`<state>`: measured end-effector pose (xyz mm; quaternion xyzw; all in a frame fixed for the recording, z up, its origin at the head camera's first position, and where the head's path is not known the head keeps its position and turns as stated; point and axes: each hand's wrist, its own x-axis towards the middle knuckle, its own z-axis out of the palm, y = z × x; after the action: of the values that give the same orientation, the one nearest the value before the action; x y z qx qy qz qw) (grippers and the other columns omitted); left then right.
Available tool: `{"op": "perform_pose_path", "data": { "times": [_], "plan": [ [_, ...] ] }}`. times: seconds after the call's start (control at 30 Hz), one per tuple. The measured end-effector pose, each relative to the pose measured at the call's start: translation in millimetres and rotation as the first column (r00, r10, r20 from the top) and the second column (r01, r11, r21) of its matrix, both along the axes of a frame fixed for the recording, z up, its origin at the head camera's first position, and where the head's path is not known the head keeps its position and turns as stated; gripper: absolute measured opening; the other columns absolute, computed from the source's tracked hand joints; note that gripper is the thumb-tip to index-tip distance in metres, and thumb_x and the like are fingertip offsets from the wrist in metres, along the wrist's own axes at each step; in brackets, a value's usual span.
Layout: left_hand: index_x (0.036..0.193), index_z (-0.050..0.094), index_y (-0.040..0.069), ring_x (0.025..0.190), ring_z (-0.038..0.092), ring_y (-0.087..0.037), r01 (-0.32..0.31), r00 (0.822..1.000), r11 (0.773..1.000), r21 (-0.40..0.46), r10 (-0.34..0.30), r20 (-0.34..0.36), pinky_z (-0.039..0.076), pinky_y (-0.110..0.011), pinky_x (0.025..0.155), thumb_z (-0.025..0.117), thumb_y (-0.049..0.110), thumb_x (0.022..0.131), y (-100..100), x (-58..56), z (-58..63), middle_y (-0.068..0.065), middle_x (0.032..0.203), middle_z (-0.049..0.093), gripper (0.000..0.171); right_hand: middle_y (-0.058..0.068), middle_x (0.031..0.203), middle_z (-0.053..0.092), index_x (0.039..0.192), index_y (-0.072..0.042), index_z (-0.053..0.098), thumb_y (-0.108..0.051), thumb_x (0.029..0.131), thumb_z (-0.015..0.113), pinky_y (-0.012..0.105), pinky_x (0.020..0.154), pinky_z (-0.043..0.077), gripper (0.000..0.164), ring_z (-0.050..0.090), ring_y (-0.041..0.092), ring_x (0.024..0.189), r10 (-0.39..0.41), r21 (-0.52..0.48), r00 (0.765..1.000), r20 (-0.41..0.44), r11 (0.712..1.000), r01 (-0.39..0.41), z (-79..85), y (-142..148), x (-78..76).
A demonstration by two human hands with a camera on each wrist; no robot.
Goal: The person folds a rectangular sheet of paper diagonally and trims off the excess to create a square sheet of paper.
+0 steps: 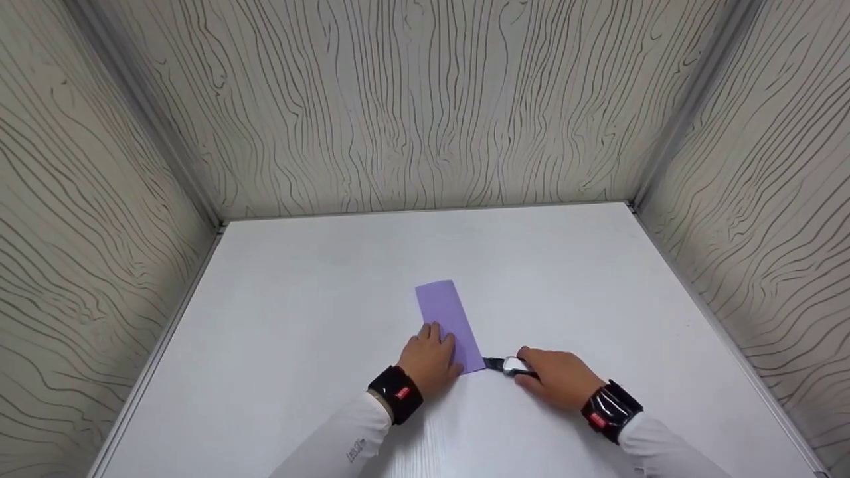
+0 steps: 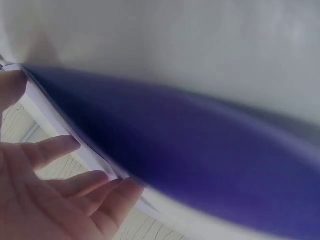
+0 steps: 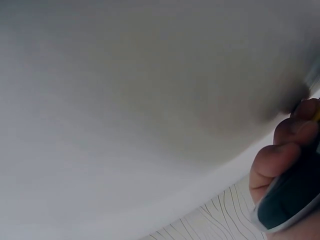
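A folded sheet of purple paper [image 1: 441, 307] lies slantwise on the white table, and its two layers part slightly in the left wrist view. My left hand [image 1: 428, 362] rests on the lower part of the paper, fingers spread and pressing it down. Just right of the paper's near corner, my right hand [image 1: 561, 378] grips a utility knife [image 1: 512, 365]. The knife's dark tip points left and meets or nearly meets that corner. The right wrist view shows my curled fingers [image 3: 280, 155] around a dark green handle [image 3: 295, 195]; the blade is blurred there.
The white table [image 1: 319, 279] extends around both hands. Wood-grain panels [image 1: 425, 106] stand along its back and both sides, with grey metal posts [image 1: 156, 126] at the corners. Black bands [image 1: 397, 394] circle both wrists.
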<state>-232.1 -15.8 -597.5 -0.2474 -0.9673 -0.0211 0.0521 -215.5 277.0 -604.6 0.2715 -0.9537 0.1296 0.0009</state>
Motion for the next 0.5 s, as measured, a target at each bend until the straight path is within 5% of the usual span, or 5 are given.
{"op": "perform_pose_path", "data": {
  "times": [0.17, 0.5],
  "plan": [
    [0.137, 0.067, 0.006, 0.132, 0.062, -0.039, 0.009, 1.0, 0.999, -0.039, -0.009, -0.005, 0.059, -0.047, 0.102, 0.067, 0.048, 0.104, -0.3, -1.1, 2.7, -0.024, 0.14, 0.066, 0.054, -0.015, 0.077, 0.042, 0.106, -0.021, 0.058, -0.033, 0.101, 0.075, 0.025, 0.061, 0.035, 0.021, 0.04, 0.003, 0.066, 0.018, -0.002, 1.0, -0.01, 1.0, -0.018, 3.6, -1.5, 0.0],
    [0.122, 0.071, 0.008, 0.12, 0.066, -0.035, 0.027, 0.998, 0.999, -0.03, -0.029, -0.062, 0.061, -0.044, 0.09, 0.072, 0.05, 0.099, -1.3, -9.0, -10.9, -0.023, 0.127, 0.068, 0.048, -0.014, 0.078, 0.043, 0.107, -0.021, 0.06, -0.033, 0.102, 0.074, 0.026, 0.06, 0.035, 0.02, 0.04, 0.004, 0.066, -0.001, 0.011, 1.0, -0.001, 1.0, 0.001, 8.1, -2.0, -1.4]
  ]
}}
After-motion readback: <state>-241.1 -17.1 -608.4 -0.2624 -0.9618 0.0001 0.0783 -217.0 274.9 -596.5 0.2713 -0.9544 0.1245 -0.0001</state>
